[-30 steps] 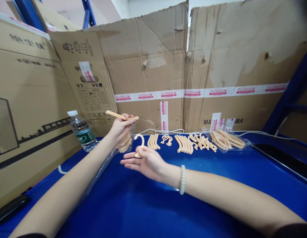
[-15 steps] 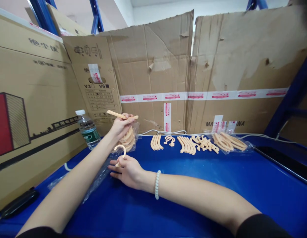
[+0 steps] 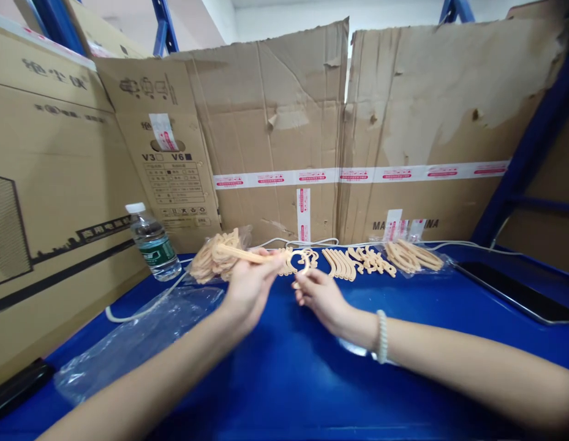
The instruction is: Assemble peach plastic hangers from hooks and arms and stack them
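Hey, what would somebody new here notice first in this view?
Probably the two hands mid-view: the left hand holds a tan bar, the right hand a tan hook. Next, likely the bright blue tabletop below them and the tall brown cardboard behind it. A green-labelled bottle also stands out at the left.

left hand (image 3: 251, 286) now lower, nearly level with right hand (image 3: 324, 299)

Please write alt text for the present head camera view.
A person's left hand holds a beige strip and the right hand a beige hook, over a blue table. Beyond are more beige pieces, a bottle and cardboard.
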A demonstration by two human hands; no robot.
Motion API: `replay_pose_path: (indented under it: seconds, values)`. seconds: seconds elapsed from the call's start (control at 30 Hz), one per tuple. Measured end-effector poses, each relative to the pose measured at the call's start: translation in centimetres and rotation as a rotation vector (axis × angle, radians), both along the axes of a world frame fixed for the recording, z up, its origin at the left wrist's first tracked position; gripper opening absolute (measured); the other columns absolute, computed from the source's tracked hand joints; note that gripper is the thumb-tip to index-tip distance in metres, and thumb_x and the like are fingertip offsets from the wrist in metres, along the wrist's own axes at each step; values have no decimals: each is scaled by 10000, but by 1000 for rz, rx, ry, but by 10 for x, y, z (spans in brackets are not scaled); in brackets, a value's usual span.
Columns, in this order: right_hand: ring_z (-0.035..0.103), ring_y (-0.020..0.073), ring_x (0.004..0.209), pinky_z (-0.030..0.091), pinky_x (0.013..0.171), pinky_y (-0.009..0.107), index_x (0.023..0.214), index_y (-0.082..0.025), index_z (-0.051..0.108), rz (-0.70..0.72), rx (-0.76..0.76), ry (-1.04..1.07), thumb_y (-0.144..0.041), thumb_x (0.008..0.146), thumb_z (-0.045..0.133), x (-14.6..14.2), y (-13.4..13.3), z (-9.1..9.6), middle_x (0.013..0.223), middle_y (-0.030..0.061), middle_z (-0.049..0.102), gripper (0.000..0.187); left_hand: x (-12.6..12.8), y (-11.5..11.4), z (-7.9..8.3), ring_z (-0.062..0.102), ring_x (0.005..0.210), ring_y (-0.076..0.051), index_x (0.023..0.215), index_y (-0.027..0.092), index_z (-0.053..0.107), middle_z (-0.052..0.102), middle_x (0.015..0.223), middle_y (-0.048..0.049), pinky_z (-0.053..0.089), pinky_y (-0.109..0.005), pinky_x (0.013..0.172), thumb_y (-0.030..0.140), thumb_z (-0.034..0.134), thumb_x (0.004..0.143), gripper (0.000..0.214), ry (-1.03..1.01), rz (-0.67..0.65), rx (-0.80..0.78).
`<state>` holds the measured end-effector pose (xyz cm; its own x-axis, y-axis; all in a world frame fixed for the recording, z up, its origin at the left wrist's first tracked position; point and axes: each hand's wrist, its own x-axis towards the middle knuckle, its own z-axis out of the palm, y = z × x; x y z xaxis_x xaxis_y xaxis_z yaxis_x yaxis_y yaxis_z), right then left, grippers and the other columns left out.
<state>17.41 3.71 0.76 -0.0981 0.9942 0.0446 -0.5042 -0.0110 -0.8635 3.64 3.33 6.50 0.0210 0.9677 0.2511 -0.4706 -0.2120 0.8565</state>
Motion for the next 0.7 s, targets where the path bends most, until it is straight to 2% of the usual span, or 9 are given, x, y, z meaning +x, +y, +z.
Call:
replay_pose_path:
  seconds: [0.1,0.2,0.27,0.43,0.57,0.7]
  values:
    - [609,85,568,526,591,220,690,-171,597,-108,28,-23,-319,510,911,48,5,0,625,-44,612,391,25,-27,-34,687,862,-196,750,202,565,660,800,-12,533,-367,901,124,784,636,258,95,-60,-59]
    - [662,105,677,560,727,250,705,-175,611,-171,50,-33,-297,484,922,68,7,-1,714,-39,637,401,39,-31,-53,685,865,-207,725,213,556,665,823,-15,521,-376,895,177,804,632,267,165,-49,-47]
    - [686,132,720,565,754,273,740,-166,636,-154,41,-48,-303,498,919,69,6,-2,749,-13,667,396,42,-25,-57,682,859,-200,700,219,546,659,813,-2,512,-358,897,189,812,624,278,200,-32,-7]
    - [696,167,812,558,803,306,780,-140,678,-7,12,-49,-313,568,897,62,-2,-5,818,49,719,351,34,-8,-56,674,861,-204,715,228,568,647,791,7,512,-342,872,207,786,650,228,279,-35,55]
    - [676,163,898,548,858,334,809,-142,685,183,-52,-32,-317,671,850,65,-7,-7,945,59,710,277,28,-7,-59,667,859,-220,733,235,589,634,795,-1,516,-350,846,223,779,672,200,330,-35,59]
    - [685,147,858,562,810,299,807,-135,664,295,-51,-53,-302,732,812,68,-12,-8,942,54,703,235,27,-11,-62,665,838,-220,738,241,603,632,789,-5,535,-349,819,232,765,675,175,351,-47,57]
